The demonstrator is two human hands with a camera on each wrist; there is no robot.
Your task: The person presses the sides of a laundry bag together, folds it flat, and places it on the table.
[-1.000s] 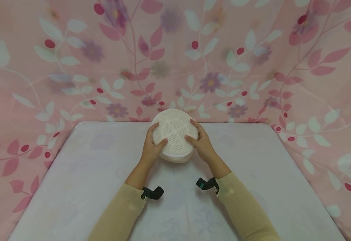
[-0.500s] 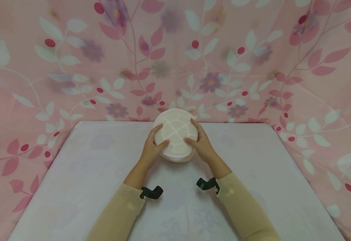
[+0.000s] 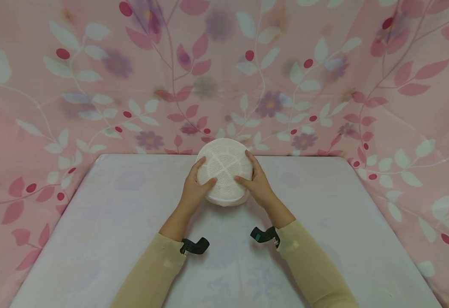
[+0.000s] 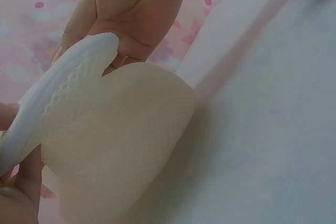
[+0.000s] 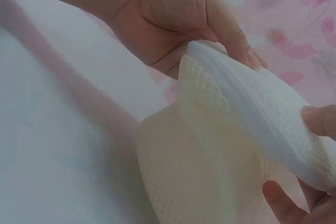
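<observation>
A round, cream-white mesh laundry bag (image 3: 224, 171) with a smooth white band around its edge is held up over the far part of the table. My left hand (image 3: 194, 190) grips its left edge, thumb on the mesh top. On the right edge my right hand (image 3: 261, 185) grips it in the same way. Below the band (image 4: 52, 85), the soft mesh body (image 4: 126, 135) hangs loose in the left wrist view. The right wrist view shows the same bag (image 5: 210, 145) from the other side, with fingers beneath the rim. The bag's underside is mostly hidden.
A table (image 3: 105, 222) with a pale, faintly patterned cover lies under both arms. Behind it hangs a pink curtain (image 3: 224, 77) printed with leaves and flowers. Dark wrist cameras (image 3: 195, 246) stick out inward from both sleeves.
The bag has shifted slightly to the right and tilted, so less of its near side shows. My left hand moved a little with it; my right hand stays almost still.
</observation>
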